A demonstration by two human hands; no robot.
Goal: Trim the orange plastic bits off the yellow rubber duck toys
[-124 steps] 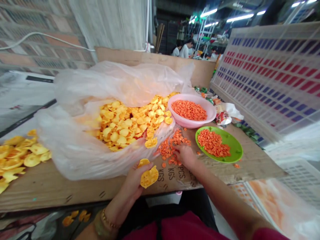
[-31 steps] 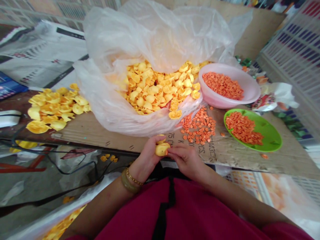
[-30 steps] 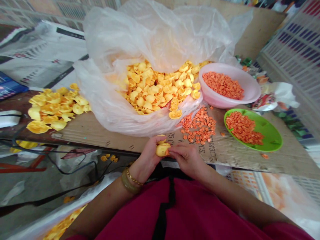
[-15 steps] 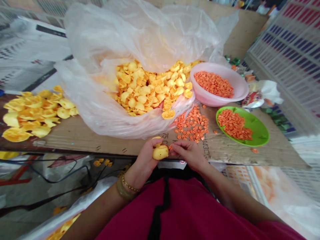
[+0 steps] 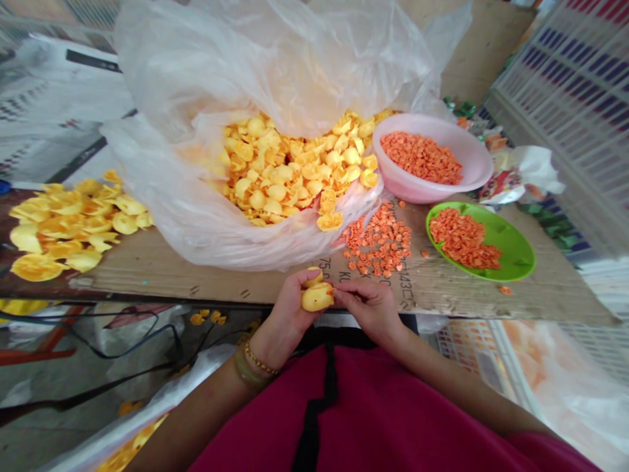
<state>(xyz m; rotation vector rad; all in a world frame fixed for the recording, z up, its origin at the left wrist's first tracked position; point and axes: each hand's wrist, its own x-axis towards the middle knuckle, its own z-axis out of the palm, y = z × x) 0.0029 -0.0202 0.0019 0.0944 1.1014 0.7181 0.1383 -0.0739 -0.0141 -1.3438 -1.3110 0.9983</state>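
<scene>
My left hand [image 5: 289, 306] is closed around a yellow plastic duck shell [image 5: 317, 299], which has a small dark dot on its side and a rounded end showing above the thumb. At the shell's right end my right hand [image 5: 374, 308] pinches a small orange beak piece [image 5: 333, 292], which touches the shell and is partly hidden by the fingertips. Just beyond the right hand lie loose orange beak pieces [image 5: 378, 242] on the cardboard. A large clear plastic bag [image 5: 196, 229], full of yellow shells [image 5: 278, 176], stands open behind both hands.
More yellow shells [image 5: 63, 226] are heaped at the left. On the right, a pink bowl [image 5: 407, 190] and a green dish [image 5: 515, 252] hold orange pieces. Cardboard [image 5: 196, 282] covers the table. White plastic crates [image 5: 584, 124] stand at the right, beside a crumpled wrapper [image 5: 533, 167].
The right fingers have brought the orange piece against the shell's right end, where a gap showed before. The whole view has shifted slightly.
</scene>
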